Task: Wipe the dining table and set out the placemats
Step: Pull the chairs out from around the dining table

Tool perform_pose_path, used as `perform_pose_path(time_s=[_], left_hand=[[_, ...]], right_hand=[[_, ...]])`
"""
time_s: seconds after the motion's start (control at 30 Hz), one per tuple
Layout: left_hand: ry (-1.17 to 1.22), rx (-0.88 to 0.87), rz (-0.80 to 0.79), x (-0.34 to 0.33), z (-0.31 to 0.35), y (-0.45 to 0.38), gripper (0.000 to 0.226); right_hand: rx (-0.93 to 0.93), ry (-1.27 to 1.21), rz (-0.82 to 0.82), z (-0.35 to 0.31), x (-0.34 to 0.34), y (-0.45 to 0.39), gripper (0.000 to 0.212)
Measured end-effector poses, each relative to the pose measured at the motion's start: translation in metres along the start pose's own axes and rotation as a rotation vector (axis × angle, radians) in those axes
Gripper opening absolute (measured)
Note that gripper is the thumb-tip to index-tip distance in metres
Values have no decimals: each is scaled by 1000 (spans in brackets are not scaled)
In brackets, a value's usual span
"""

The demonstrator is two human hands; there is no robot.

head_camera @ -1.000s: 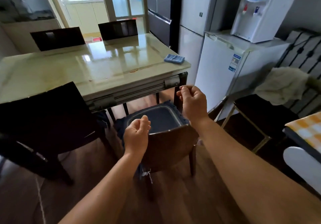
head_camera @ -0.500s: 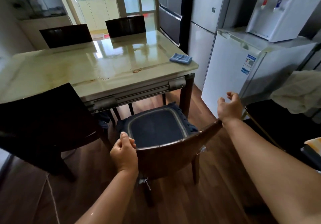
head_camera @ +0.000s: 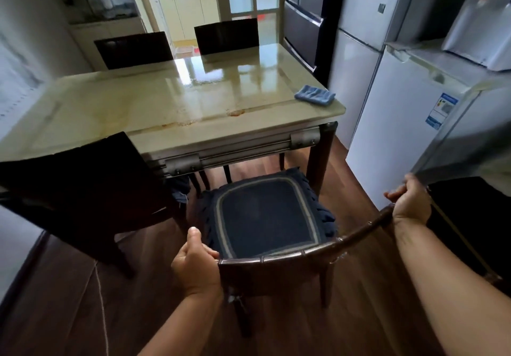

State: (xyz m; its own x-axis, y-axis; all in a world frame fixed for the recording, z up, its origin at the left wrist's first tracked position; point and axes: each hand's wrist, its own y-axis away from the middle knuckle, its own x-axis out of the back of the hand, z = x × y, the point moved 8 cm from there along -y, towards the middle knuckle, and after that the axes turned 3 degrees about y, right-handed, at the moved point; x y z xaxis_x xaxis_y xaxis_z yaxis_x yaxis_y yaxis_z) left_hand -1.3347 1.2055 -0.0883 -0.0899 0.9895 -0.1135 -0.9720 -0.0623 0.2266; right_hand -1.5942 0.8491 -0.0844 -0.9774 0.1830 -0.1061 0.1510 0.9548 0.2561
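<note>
Your left hand (head_camera: 197, 265) and right hand (head_camera: 410, 203) each grip the chair back (head_camera: 290, 259); move it evenly, sparing the tabletop (head_camera: 166, 101) edge.

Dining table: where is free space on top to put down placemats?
Nearly the whole dining table top is bare, from the two far chairs to the near edge. Only the right near corner holds a blue cloth. Orange stains sit near the front edge.

Both arms stretched forward, bare. Left hand (head_camera: 195, 264) closed on left end of chair backrest (head_camera: 290, 261), thumb up. Right hand (head_camera: 411, 203) closed on right end, knuckles up.
</note>
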Motion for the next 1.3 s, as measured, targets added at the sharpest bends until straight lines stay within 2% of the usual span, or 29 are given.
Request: perform_pose_path(time_s=[0.1, 0.2, 0.27, 0.4, 0.57, 0.8, 0.9, 1.03, 1.3], left_hand=[[15, -37, 46, -8, 10, -6, 52], [52, -40, 105, -22, 23, -24, 52], [70, -35, 141, -33, 34, -37, 53], [107, -54, 221, -56, 58, -61, 49], [284, -32, 188, -93, 80, -108, 42], [257, -65, 166, -138, 110, -179, 41], [313, -41, 150, -155, 118, -202, 45], [300, -46, 115, -169, 118, -225, 52], [265, -17, 145, -184, 89, -262, 47]], right_hand=[[27, 75, 2, -9, -10, -11, 41], [41, 98, -68, -19, -37, -23, 45], [24, 51, -117, -24, -59, -29, 50], [16, -25, -134, -38, -94, -37, 44], [-7, -37, -153, -52, -145, -52, 45], [25, -64, -144, -70, -216, -63, 41], [70, -16, -134, -74, -237, -64, 50], [147, 42, -149, -75, -258, -64, 41], [55, -57, -159, -35, -297, -86, 34]])
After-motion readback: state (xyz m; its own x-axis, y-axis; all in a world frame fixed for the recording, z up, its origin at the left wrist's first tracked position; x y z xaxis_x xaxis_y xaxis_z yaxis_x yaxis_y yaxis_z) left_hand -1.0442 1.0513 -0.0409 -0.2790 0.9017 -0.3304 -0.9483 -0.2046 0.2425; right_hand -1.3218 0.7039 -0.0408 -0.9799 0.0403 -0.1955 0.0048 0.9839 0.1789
